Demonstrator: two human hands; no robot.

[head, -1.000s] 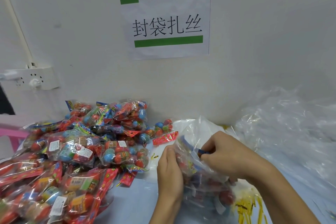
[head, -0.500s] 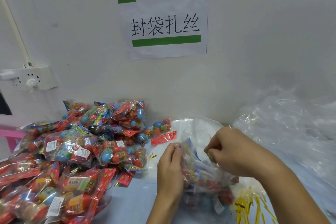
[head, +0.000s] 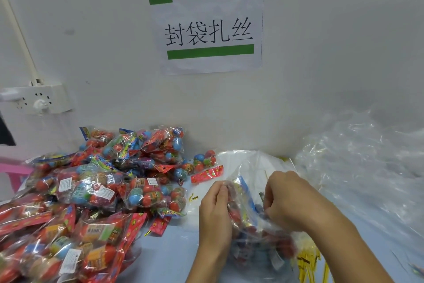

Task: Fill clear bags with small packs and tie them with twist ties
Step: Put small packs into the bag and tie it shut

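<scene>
A clear bag point(head: 250, 218) holding several small red and blue packs stands on the table between my hands. My left hand point(head: 215, 211) grips its left side near the neck. My right hand point(head: 289, 200) is curled round the bag's gathered top on the right. A thin stick-like tie pokes up just above my right hand, and I cannot tell whether the fingers hold it. Loose yellow twist ties point(head: 307, 262) lie under my right forearm.
A big heap of filled packs point(head: 96, 191) covers the table's left side. A pile of empty clear bags point(head: 358, 163) sits at the right against the wall. A power strip point(head: 39, 99) hangs on the wall at left. A paper sign point(head: 208, 28) is taped above.
My right hand moved from the bag's mouth down onto its gathered top. My left hand slid slightly up the bag's side. The bag's opening has narrowed.
</scene>
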